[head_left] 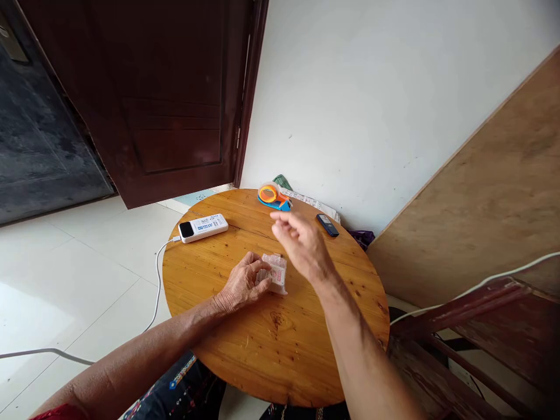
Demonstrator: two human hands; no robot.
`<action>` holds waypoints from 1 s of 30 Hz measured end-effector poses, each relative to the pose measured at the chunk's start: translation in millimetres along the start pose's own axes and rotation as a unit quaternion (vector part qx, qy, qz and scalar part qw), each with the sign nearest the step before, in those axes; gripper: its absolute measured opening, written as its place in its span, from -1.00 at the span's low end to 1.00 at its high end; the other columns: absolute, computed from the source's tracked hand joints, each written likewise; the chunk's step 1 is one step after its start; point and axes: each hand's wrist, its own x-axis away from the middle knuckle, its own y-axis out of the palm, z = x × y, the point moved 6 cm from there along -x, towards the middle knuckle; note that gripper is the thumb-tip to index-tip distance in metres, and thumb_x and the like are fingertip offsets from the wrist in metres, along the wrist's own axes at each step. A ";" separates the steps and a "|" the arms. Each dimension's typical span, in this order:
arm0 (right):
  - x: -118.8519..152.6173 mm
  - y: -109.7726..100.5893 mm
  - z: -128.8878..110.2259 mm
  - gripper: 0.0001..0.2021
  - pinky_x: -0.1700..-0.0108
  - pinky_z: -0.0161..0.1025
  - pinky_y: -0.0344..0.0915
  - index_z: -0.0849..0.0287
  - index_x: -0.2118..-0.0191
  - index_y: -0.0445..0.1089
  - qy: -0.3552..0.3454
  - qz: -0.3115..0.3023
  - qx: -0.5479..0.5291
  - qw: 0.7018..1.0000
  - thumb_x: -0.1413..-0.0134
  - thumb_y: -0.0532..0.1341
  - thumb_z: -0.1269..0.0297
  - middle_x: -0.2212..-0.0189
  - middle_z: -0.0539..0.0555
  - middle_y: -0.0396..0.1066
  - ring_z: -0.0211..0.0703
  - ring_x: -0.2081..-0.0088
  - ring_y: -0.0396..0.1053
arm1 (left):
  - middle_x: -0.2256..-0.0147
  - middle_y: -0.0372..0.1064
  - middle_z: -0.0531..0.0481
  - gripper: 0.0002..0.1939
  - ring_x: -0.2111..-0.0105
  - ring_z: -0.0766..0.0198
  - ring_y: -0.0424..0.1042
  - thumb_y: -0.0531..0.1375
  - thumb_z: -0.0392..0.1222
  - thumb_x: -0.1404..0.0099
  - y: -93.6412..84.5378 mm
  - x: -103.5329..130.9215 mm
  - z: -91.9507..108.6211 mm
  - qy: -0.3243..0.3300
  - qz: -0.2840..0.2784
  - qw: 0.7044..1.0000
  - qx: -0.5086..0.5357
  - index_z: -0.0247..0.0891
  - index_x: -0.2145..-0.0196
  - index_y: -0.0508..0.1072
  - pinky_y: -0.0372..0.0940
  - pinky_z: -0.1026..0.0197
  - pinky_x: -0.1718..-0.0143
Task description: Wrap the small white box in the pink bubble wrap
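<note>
right forearm [356,335] foremost, right hand [301,244] half-curled, empty; left hand [248,280] gripping bubble wrap [273,259], white box [277,276] inside

The head view looks forward and down at a nearby round table [301,344].

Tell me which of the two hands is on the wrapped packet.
The left hand, with its fingers over the wrapped packet; the right hand is raised, apart from it.
</note>
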 end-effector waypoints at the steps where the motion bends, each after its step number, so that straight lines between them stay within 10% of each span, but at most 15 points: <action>1: -12.1 -4.2 -6.6 -0.72 0.29 -0.26 0.26 0.13 0.18 0.53 0.002 -0.007 -0.009 1.000 -0.14 0.16 0.12 0.38 0.01 0.46 -0.18 0.36 0.35 | 0.16 0.29 -0.09 -0.76 0.20 0.17 0.38 0.19 -0.15 -0.24 -0.2 0.1 -0.1 -0.002 0.003 1.000 0.002 -0.25 0.15 0.51 0.35 0.10 0.09; 12: 53.4 10.4 132.8 -0.52 0.49 -0.26 0.05 0.09 0.69 0.30 0.211 -0.066 0.065 0.973 -0.07 0.12 -0.14 0.75 -0.02 0.21 -0.15 0.55 0.22 | 0.07 0.27 -0.09 -0.75 0.11 0.16 0.38 0.19 -0.26 -0.20 7.0 4.6 0.6 -0.010 0.014 1.000 0.019 -0.20 0.13 0.49 0.35 0.11 0.01; 30: 48.5 30.6 111.0 -0.73 0.38 -0.29 0.21 0.16 0.46 0.38 0.193 -0.075 -0.164 0.964 -0.06 0.22 0.05 0.53 -0.02 0.38 -0.22 0.46 0.29 | 0.07 0.30 -0.10 -0.74 0.15 0.19 0.41 0.22 -0.21 -0.25 3.9 2.6 6.7 -0.003 -0.012 1.000 0.028 -0.23 0.09 0.46 0.39 0.12 0.08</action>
